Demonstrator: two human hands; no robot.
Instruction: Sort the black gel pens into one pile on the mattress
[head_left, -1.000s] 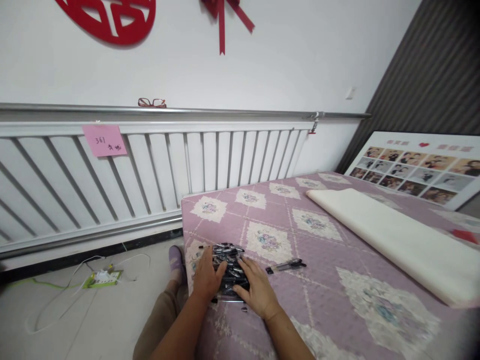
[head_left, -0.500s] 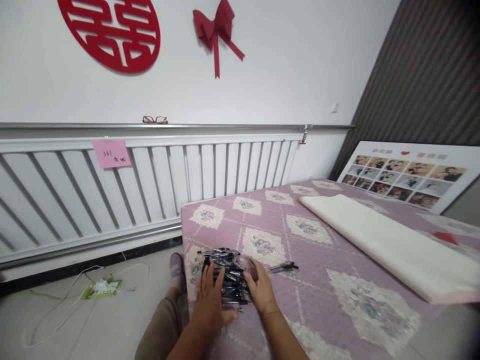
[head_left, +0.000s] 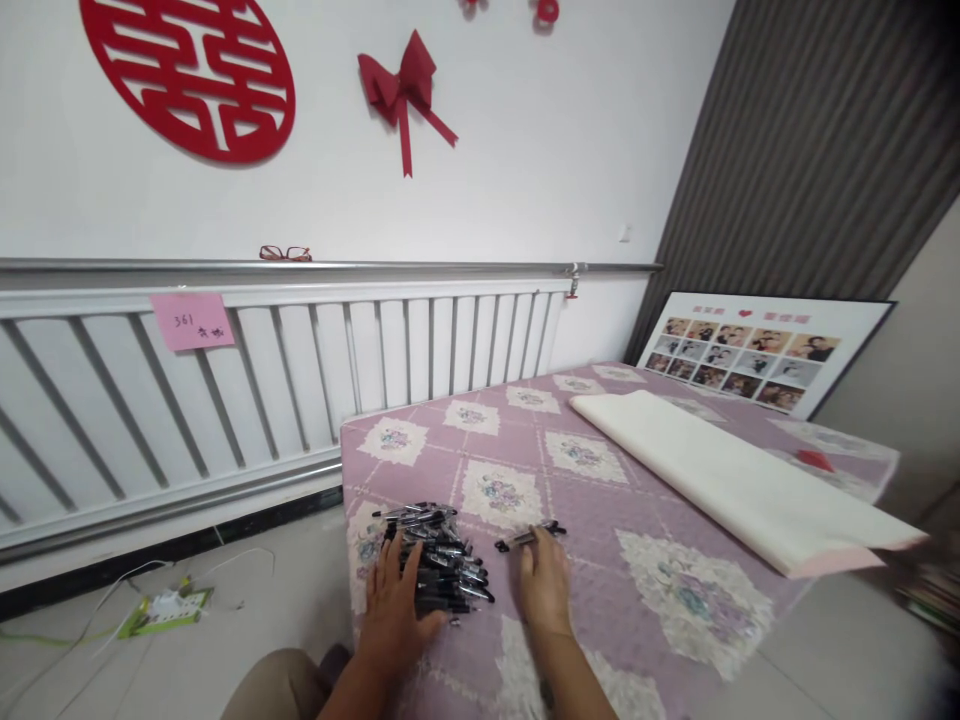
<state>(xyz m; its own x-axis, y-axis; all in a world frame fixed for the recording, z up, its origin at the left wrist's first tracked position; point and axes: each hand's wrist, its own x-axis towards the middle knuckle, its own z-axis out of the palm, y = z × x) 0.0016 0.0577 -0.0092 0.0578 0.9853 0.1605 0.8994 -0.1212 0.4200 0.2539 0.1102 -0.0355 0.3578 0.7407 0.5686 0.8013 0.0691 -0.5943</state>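
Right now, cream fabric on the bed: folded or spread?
Folded: the long cream fabric strip lies as a narrow layered band across the purple quilted bedcover.

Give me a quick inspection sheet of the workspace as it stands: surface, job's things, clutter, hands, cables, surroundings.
Surface: purple quilted bedspread with floral diamond patches.
Job's things: pile of black pens near the bed's corner; a few separate pens lie just right of the pile.
Clutter: cream roll of paper lying across the bed; small red item at the far edge.
Hands: left hand flat against the pile's left side; right hand open, fingertips at the separate pens.
Cables: white cable and green power strip on the floor.
Surroundings: white radiator with pink note, glasses on the ledge, red wall decorations, photo board.
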